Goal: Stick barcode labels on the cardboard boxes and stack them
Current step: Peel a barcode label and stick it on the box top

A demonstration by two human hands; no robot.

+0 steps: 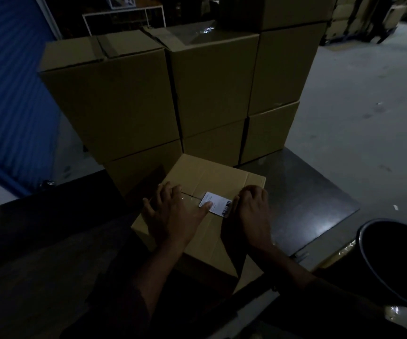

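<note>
Cardboard box [212, 182] is sitting on the dark desk [302, 192] before the stacked boxes [163, 94]. My left hand [173, 216] is lying flat, grip released, thumb pressing the white barcode label [218, 204] onto its top. My right hand [252, 211] is curling at the label's edge; its grip I cannot tell.

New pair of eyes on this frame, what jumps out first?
The white barcode label on the near cardboard box, brightest thing in a dim scene. Left hand presses its left edge with the thumb; right hand rests at its right edge. Behind rises a wall of stacked boxes.
</note>
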